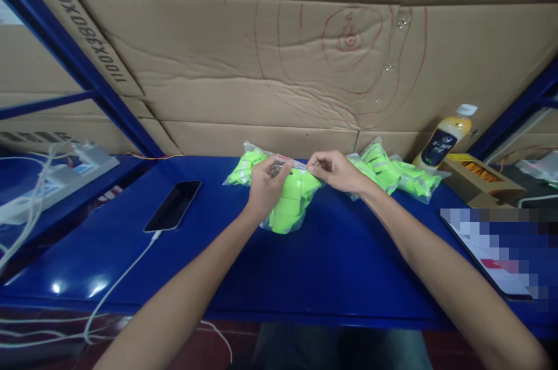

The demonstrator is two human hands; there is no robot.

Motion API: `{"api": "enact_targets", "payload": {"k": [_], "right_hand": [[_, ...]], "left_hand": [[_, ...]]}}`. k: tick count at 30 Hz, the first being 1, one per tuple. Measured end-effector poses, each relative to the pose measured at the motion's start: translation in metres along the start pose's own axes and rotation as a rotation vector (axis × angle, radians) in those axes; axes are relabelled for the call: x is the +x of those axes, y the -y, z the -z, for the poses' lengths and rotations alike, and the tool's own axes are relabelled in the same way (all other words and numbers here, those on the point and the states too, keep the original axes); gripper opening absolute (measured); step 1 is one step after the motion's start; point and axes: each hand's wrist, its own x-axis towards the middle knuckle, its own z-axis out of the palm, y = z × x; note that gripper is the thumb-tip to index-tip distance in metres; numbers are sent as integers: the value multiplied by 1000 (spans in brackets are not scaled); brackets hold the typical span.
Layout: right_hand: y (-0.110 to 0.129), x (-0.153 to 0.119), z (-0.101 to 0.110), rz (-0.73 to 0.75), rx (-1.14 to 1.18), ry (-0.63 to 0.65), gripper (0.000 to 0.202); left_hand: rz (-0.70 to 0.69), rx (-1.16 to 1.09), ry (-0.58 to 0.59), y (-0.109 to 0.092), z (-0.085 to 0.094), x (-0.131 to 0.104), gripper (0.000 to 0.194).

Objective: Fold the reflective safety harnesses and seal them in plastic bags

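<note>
The left hand (pixel 264 184) and right hand (pixel 337 170) pinch the clear bag (pixel 290 207) at opposite ends of its top strip, thumbs closed against fingers, presumably to tension the mouth. It is over the middle of the worktop (pixel 340 265), nearer the back edge; similar bags (pixel 380 168) lie to its right

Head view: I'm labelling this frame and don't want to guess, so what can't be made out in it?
All in the head view:
- Held bag: part of its top edge, behind the fingers of the left hand and right hand.
- Bags on the right: partly behind the right hand and forearm; exact count unclear.
- Bottle: small label print, too small and blurred.
- Flat item: surface details, masked by pixelation.
</note>
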Motion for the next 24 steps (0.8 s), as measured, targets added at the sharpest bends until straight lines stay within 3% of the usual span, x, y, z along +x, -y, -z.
{"api": "enact_targets", "payload": {"k": [6,12,16,18,21,24], "right_hand": [[-14,3,2,41,-64,-151,46],[-19,2,5,39,-115,-117,41],[-10,-9,15,67,-584,-224,35],[-5,-25,30,62,-882,-305,49],[-6,-62,59,-167,-1247,-461,69],[-19,-101,78,-388,-1368,-544,83]], "left_hand": [[36,11,99,3,-2,3,39],[-52,249,66,18,-1,-1,63],[-113,433,-26,27,-1,-3,78],[-145,482,-34,27,3,2,82],[-290,534,-59,16,17,14,83],[-431,716,-79,1,32,22,73]]}}
